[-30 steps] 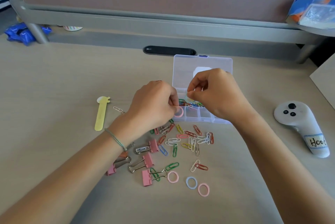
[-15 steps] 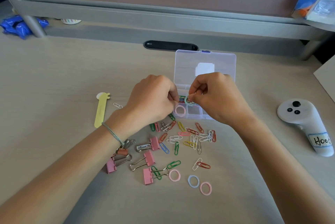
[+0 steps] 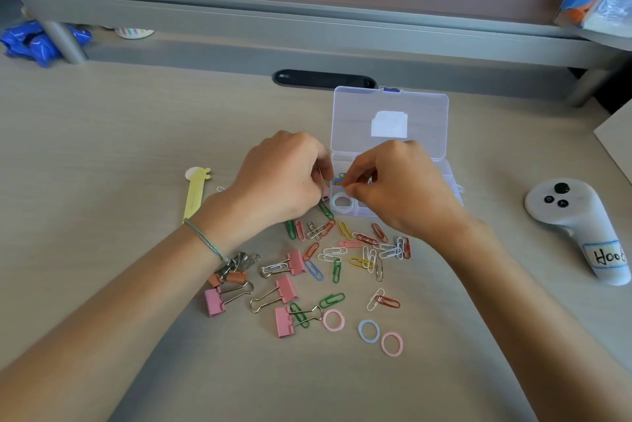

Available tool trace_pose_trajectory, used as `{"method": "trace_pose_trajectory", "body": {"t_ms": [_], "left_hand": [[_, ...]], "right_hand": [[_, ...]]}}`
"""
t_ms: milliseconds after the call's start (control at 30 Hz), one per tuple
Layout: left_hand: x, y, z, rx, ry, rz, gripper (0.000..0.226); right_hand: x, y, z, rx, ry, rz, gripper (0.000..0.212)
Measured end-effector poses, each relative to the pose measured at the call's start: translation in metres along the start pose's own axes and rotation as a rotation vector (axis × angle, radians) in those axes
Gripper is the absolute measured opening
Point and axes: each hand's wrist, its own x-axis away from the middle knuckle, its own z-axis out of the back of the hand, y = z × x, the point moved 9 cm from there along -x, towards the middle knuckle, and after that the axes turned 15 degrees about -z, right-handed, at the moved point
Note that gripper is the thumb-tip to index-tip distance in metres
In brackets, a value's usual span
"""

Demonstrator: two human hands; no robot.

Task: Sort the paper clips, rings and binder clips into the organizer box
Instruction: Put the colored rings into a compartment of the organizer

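— Over the near-left corner of the organizer box (image 3: 441, 179), both hands meet. The left hand (image 3: 284, 179) and the right hand (image 3: 400, 189) each have fingertips pinched together, and something small and colourful sits between them, probably paper clips, though what each grip grasps cannot be told for sure.

— What could go wrong?

— If those clips are linked, a tug could flick one out past the box wall. A pale ring (image 3: 341, 203) already lies in the front-left compartment just below the fingers, so a dropped clip could land in with it and spoil the sort.

— And the rest?

— Most is unsorted on the worktop (image 3: 102, 148): the loose paper clips (image 3: 355, 250) just in front of the box, the pink binder clips (image 3: 284, 288) nearer the left forearm, three rings (image 3: 368, 331) closest to the person. Either forearm, dragged back, could sweep them about. The open lid (image 3: 390, 121) stands behind the hands, and a knock could tip the light box.
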Motion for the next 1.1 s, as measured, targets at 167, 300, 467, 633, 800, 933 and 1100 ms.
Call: {"method": "trace_pose_trajectory", "body": {"t_ms": [167, 300, 467, 633, 800, 933, 1100], "left_hand": [[0.018, 0.023, 0.011, 0.017, -0.024, -0.061, 0.015], [0.061, 0.045, -0.003, 0.139, -0.188, -0.128, 0.013], [0.103, 0.063, -0.03, 0.129, -0.356, -0.205, 0.02], [0.104, 0.069, -0.031, 0.025, -0.343, -0.234, 0.022], [0.103, 0.072, -0.031, -0.036, -0.345, -0.249, 0.023], [0.106, 0.074, -0.035, -0.074, -0.37, -0.276, 0.022], [0.107, 0.073, -0.038, -0.073, -0.377, -0.287, 0.019]], "right_hand": [[0.025, -0.002, 0.016, 0.012, -0.056, 0.036, 0.011], [0.077, 0.019, 0.01, -0.026, -0.179, 0.034, 0.013], [0.126, 0.04, 0.005, -0.093, -0.229, 0.011, 0.013], [0.147, 0.047, -0.009, -0.039, -0.24, 0.029, 0.015], [0.153, 0.045, -0.013, -0.027, -0.214, 0.056, 0.012], [0.154, 0.042, -0.011, -0.037, -0.201, 0.046, 0.014], [0.151, 0.036, -0.018, -0.025, -0.241, 0.054, 0.023]]}}
